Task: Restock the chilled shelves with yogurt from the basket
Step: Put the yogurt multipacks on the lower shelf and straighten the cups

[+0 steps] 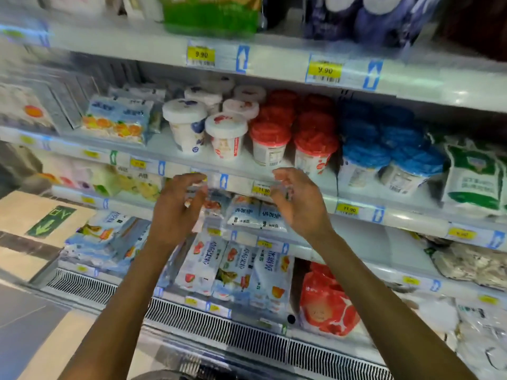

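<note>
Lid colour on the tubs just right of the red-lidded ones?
Blue, on the white plastic yogurt tubs; head view.

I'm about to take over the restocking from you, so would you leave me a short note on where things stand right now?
Left hand: raised at the shelf edge, fingers loosely curled, holding nothing.
Right hand: the same, beside it.
Yogurt: white-lidded cups, red-lidded cups and blue-lidded cups stand in rows on the middle shelf; pouches lie on the shelf below.
Basket: not clearly in view.
Done: cannot tell how much came from the basket.
Left: probably fetch the next item; there is bare shelf in front of the white-lidded cups.
</note>
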